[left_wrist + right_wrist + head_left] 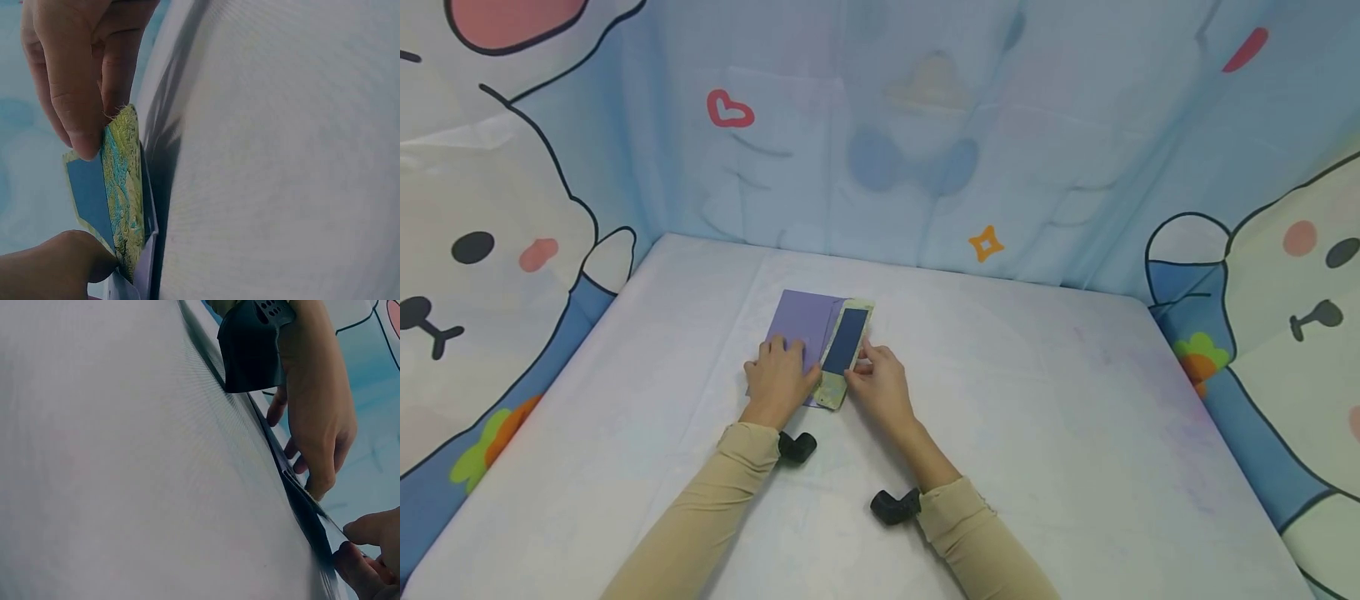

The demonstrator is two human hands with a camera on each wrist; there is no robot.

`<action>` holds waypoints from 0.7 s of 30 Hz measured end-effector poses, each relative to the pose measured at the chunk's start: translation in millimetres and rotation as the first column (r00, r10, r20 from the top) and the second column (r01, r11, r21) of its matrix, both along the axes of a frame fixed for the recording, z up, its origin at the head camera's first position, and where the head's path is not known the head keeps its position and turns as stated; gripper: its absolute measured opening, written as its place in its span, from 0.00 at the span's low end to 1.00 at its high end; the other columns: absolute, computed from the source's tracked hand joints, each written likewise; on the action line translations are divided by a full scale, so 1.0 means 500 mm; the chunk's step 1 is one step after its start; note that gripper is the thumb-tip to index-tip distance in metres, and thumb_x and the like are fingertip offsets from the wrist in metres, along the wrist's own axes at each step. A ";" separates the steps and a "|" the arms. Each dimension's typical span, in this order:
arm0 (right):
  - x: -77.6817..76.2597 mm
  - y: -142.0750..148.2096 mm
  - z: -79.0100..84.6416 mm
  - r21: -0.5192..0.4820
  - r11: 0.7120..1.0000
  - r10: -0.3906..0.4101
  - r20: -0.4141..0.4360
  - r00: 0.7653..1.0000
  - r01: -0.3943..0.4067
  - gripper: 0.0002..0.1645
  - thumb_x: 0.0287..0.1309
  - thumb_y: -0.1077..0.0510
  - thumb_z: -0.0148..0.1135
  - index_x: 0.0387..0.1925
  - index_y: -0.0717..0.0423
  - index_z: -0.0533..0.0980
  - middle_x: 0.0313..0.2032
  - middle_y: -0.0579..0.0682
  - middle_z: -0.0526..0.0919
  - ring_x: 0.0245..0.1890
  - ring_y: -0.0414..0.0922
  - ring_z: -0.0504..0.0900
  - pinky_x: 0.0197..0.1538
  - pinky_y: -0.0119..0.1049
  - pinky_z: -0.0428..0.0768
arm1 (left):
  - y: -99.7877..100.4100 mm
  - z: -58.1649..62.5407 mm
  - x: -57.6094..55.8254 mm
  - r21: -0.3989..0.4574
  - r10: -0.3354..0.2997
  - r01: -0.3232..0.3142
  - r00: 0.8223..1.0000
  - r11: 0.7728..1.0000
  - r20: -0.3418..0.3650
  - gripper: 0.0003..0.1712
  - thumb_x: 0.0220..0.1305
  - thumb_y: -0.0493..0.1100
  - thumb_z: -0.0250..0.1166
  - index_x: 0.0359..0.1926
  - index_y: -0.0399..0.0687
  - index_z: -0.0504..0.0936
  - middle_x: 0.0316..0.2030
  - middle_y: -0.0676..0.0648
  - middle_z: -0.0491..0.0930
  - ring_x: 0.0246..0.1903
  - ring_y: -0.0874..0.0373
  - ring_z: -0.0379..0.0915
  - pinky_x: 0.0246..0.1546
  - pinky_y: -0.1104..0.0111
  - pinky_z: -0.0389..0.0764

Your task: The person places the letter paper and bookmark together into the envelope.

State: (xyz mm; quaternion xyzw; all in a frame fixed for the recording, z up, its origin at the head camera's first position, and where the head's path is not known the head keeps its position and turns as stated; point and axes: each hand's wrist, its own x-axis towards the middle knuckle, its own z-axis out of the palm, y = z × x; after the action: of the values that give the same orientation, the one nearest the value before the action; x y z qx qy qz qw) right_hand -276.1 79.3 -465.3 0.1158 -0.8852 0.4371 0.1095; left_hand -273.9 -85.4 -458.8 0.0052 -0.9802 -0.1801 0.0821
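Observation:
In the head view, a flat phone-shaped piece [844, 342] with a dark blue panel and a mottled yellow-green border lies slanted over the right part of a purple folder [797, 315]. The border [128, 194] looks crinkled and slightly frayed in the left wrist view. My left hand [777, 379] rests on the folder, its fingers spread over the purple cover and its thumb touching the phone-shaped piece's lower left edge. From the other side, my right hand [883, 385] pinches the piece's right edge. The folder's lower part is partly hidden under my left hand.
A white cloth covers the table [1037, 400], with a light blue cartoon-printed curtain [820, 167] behind and at both sides. Black wrist-worn mounts [895, 506] stick out beside both beige sleeves.

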 end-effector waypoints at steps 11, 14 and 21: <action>0.004 -0.005 -0.007 0.131 0.991 0.030 0.064 0.998 -0.038 0.34 0.50 0.62 0.68 0.58 0.72 0.69 0.47 0.62 0.80 0.31 0.45 0.86 0.36 0.32 0.82 | -0.001 0.003 0.002 -0.003 -0.010 0.010 1.000 1.000 -0.006 0.27 0.61 0.56 0.60 0.55 0.45 0.77 0.54 0.36 0.72 0.56 0.39 0.67 0.46 0.40 0.70; 0.005 -0.006 -0.008 0.135 0.990 0.032 0.052 0.998 -0.038 0.32 0.50 0.62 0.68 0.57 0.71 0.71 0.50 0.63 0.81 0.30 0.45 0.86 0.36 0.33 0.82 | 0.000 0.004 0.002 -0.007 -0.010 0.010 1.000 1.000 0.002 0.27 0.61 0.56 0.59 0.56 0.46 0.76 0.55 0.36 0.72 0.56 0.39 0.67 0.47 0.40 0.70; 0.009 -0.007 -0.004 0.131 0.991 0.021 0.058 0.998 -0.028 0.32 0.52 0.62 0.67 0.58 0.69 0.70 0.52 0.63 0.80 0.30 0.44 0.86 0.34 0.32 0.81 | 0.000 0.004 0.002 -0.009 -0.010 0.010 1.000 1.000 0.007 0.27 0.62 0.55 0.59 0.57 0.46 0.76 0.55 0.36 0.72 0.56 0.39 0.67 0.47 0.40 0.70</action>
State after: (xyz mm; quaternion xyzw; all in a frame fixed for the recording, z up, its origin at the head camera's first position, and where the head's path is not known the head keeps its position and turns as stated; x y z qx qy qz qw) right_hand -271.3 75.6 -467.2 0.1214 -0.9134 0.3820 0.0712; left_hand -273.1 -85.5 -456.7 0.0006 -0.9813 -0.1761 0.0776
